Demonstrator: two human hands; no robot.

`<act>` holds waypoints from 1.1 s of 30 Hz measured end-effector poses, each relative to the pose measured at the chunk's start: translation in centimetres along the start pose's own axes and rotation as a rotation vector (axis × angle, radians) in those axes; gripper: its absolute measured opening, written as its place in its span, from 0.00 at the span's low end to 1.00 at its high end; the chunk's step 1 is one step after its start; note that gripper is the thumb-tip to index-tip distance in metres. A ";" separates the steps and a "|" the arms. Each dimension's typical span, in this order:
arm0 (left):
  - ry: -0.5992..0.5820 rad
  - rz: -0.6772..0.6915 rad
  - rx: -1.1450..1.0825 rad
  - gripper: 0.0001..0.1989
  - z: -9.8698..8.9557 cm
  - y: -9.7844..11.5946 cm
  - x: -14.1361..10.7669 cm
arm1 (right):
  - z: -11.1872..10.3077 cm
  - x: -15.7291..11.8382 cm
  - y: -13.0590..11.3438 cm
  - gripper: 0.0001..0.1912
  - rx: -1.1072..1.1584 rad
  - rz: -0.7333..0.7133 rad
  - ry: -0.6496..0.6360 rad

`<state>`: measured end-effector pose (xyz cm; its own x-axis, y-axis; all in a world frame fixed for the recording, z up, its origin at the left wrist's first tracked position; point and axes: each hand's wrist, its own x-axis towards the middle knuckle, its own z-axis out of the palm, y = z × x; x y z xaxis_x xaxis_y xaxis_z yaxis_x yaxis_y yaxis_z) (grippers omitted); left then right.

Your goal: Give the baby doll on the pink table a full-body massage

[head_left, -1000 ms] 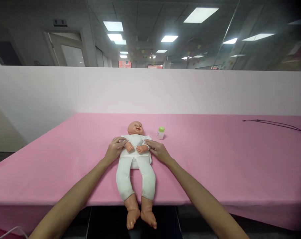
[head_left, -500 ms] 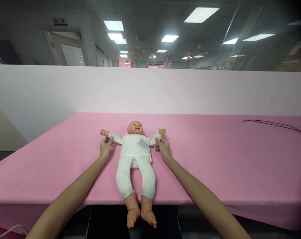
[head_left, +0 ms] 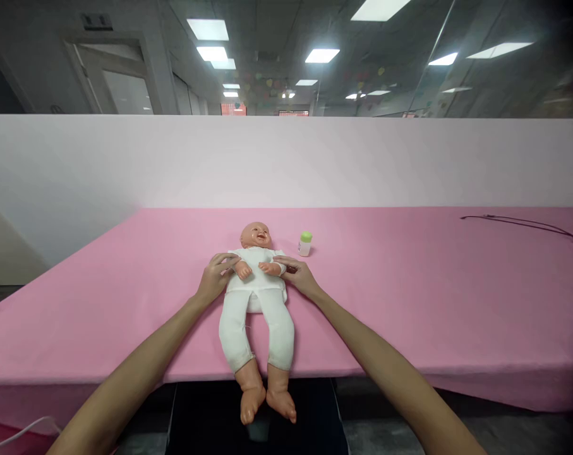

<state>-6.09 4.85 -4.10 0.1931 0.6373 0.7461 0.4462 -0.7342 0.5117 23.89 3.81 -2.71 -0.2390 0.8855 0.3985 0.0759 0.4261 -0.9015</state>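
A baby doll (head_left: 256, 272) in a white suit lies face up on the pink table, its head at the far end and its bare feet past the front edge. Both of its arms are folded in over the chest. My left hand (head_left: 215, 277) is closed on the doll's arm at the left, fingers on the sleeve. On the other side, my right hand (head_left: 301, 277) grips the doll's other arm near the sleeve's end. The grip's undersides are partly hidden. Just beyond my right hand stands a small bottle (head_left: 305, 246) with a light green cap.
Pink cloth covers the table (head_left: 409, 297). A thin dark cord (head_left: 527, 222) lies at the far right. A white low wall (head_left: 343, 164) with glass above it runs behind the table. Another white cable (head_left: 25, 430) shows at the lower left.
The doll's arms went from spread outward to folded over its chest, moved inward by both my hands. The small bottle, earlier mostly behind the doll's hand, now shows fully.
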 end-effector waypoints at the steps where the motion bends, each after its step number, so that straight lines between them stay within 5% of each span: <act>1: 0.038 -0.079 -0.034 0.12 -0.1 -0.1 0.0 | 0.0 0.1 0.2 0.21 0.040 0.008 0.051; 6: 0.324 -0.467 -0.247 0.13 -0.6 -1.6 0.2 | -1.2 0.8 2.2 0.25 0.225 0.149 0.391; 10: 0.402 -0.619 -0.374 0.16 -1.2 -2.5 0.2 | -2.1 0.9 2.7 0.27 0.255 0.242 0.447; 14: 0.264 -0.409 -0.194 0.11 -1.1 -1.2 0.2 | -1.3 0.7 1.6 0.26 0.229 0.156 0.350; 19: -0.013 0.012 0.035 0.14 -0.4 -0.2 0.0 | -0.6 0.4 0.6 0.18 0.110 0.067 0.001; 23: -0.044 0.082 0.080 0.16 -0.3 -0.3 -0.1 | -0.7 0.3 0.8 0.14 0.067 0.064 -0.061; 26: 0.036 -0.110 -0.018 0.13 -0.3 -0.1 0.1 | -0.6 0.5 0.9 0.20 0.124 0.085 0.044; 33: 0.441 -0.657 -0.380 0.14 -1.5 -1.5 0.7 | -1.4 0.7 1.9 0.24 0.195 0.211 0.368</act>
<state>-7.98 6.06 -3.71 -0.3907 0.8679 0.3068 0.0116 -0.3286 0.9444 25.26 5.54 -3.92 0.1239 0.9710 0.2046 -0.1056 0.2179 -0.9702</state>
